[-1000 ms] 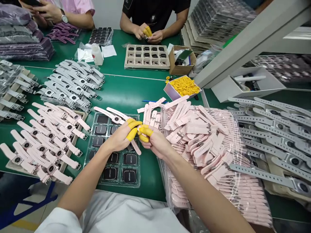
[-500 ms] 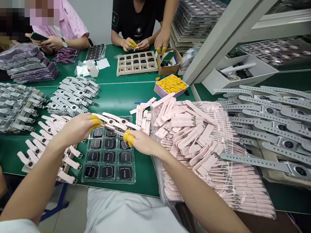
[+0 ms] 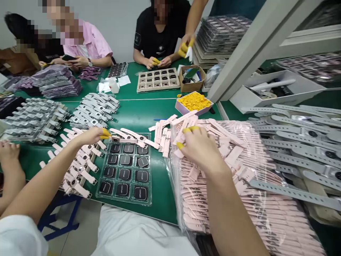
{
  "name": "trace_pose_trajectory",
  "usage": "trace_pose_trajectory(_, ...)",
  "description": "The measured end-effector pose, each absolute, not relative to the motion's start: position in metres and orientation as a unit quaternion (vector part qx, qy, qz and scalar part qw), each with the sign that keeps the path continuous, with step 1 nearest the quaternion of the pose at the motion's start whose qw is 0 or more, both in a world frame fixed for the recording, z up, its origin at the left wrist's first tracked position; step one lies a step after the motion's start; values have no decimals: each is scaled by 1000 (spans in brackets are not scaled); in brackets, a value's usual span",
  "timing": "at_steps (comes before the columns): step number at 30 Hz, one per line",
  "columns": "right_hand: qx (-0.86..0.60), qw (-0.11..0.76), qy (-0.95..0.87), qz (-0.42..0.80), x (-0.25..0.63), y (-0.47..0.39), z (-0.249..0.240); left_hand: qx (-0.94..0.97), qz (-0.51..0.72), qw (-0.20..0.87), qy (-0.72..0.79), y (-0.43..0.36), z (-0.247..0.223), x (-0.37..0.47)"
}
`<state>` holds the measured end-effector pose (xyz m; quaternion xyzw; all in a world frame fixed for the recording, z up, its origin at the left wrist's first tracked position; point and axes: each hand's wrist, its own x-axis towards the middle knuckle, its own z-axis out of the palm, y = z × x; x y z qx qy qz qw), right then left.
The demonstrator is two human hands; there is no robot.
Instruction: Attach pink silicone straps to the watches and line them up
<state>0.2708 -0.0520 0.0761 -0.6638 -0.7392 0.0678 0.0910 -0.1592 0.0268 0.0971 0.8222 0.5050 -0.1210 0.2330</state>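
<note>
My left hand (image 3: 92,136), with yellow finger cots, is closed in a pinch on a small smartwatch (image 3: 115,138); its fingers partly cover the watch. Below it lies a clear plastic tray (image 3: 150,177) of square black watch faces in rows. Pink-strapped watches (image 3: 130,134) lie across the tray's far end. My right hand (image 3: 199,144), also in yellow finger cots, is over the heap of pink watch straps (image 3: 218,128), thumb and fingers apart among them. Whether it touches a strap is unclear. The loose straps lie on a clear bag of stacked pink straps (image 3: 255,156).
Finished pink watches (image 3: 80,170) lie left of the tray, with white-strapped watches (image 3: 93,110) behind. Grey-strapped watches (image 3: 314,153) are piled far right. A box of yellow finger cots (image 3: 193,102) stands ahead, beside a slanted metal post (image 3: 239,53). Co-workers sit across the green table (image 3: 135,106).
My right hand has left the watch held between both hands and moved right to the pink straps. My left hand still holds the watch. The view has shifted; a co-worker's hand lifted something white.
</note>
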Motion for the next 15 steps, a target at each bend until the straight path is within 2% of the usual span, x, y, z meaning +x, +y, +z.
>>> trace_pose_trajectory(2,-668,53,-739,64,276,-48,65,800,-159,245,524,34,86,-162)
trace_pose_trajectory(5,-660,51,-747,60,278,-44,55,781,-177,232,552,42,71,-164)
trace_pose_trajectory(15,-665,40,-740,93,284,-40,59,826,-63,99,552,33,35,-170)
